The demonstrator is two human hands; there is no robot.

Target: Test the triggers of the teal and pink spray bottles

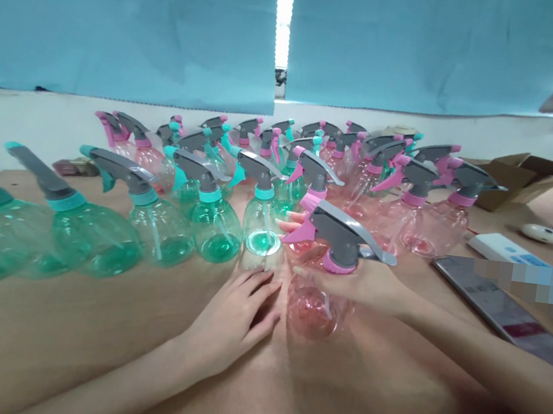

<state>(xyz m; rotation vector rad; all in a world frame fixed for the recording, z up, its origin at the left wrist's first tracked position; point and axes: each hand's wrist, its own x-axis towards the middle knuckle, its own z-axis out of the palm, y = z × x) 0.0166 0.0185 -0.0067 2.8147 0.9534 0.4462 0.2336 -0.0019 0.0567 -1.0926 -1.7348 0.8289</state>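
Note:
My right hand [365,286] is wrapped round the neck of a pink spray bottle [317,306] with a grey trigger head and pink nozzle, which stands on the brown table [88,345] in front of me. My left hand [237,320] lies flat on the table just left of that bottle, fingers stretched out, holding nothing. Its fingertips almost reach a green spray bottle [260,232] with a teal collar.
Several green bottles [96,238] and pink bottles [421,218] with grey trigger heads crowd the table behind the hands. To the right lie a phone [500,308], a white box [498,247] and an open cardboard box [516,179]. A blue curtain [128,21] hangs behind.

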